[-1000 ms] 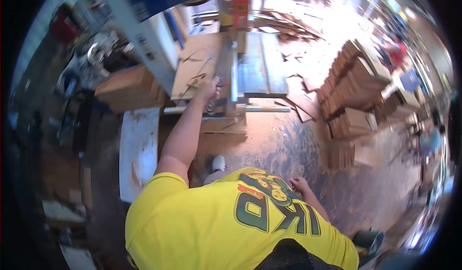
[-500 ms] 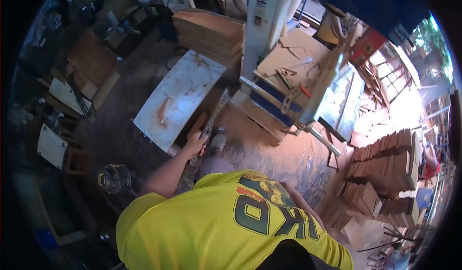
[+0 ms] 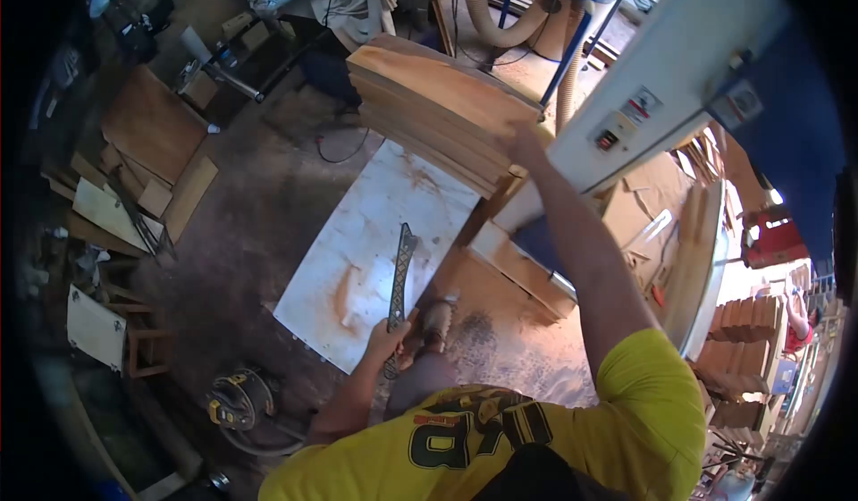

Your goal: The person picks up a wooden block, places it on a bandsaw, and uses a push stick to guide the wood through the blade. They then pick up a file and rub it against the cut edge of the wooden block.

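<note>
My left hand (image 3: 386,340) is closed around the lower part of a long, narrow strip with a dark lattice pattern (image 3: 402,273). The strip points up and away from me, over a white panel (image 3: 313,273) dusted with brown sawdust. My right arm stretches forward, and my right hand (image 3: 523,142) is at the right end of a stack of thick wooden boards (image 3: 438,90). Its fingers blend with the wood and are blurred. Just right of that hand rises a pale machine column (image 3: 617,112) with switches.
A yellow-and-black round machine (image 3: 241,400) stands on the floor at left. Loose boards (image 3: 156,126) lean farther left. A blue-framed machine with a ribbed hose (image 3: 487,18) is behind the stack. More stacked wood (image 3: 737,349) sits at far right.
My right arm has come into view, reaching forward to the board stack. My left hand still holds the patterned strip, now over the white panel. The view has turned right-to-left and shifted toward the stack.
</note>
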`<control>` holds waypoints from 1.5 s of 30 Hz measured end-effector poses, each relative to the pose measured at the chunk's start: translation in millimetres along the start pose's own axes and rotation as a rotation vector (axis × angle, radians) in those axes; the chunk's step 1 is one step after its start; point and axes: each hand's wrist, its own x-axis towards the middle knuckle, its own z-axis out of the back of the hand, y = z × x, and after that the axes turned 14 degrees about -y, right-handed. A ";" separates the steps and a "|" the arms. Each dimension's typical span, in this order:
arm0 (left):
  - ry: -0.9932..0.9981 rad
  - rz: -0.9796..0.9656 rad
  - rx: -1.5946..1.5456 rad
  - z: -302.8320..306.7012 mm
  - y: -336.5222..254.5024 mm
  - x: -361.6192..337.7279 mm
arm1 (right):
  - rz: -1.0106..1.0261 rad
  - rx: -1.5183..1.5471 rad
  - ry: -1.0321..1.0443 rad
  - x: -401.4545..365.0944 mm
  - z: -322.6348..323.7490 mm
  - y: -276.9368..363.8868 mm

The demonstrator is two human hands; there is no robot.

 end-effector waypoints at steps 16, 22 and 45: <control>-0.085 -0.155 -0.701 -103.7 -233.6 198.2 | -0.173 -0.414 0.007 5.8 -8.4 19.9; -0.111 -0.213 -0.777 -135.5 -257.8 244.0 | -0.605 0.419 -0.352 -70.1 -68.6 17.6; 0.469 0.330 -0.856 -105.0 -68.8 10.8 | -0.320 0.280 -0.228 -260.9 145.0 126.5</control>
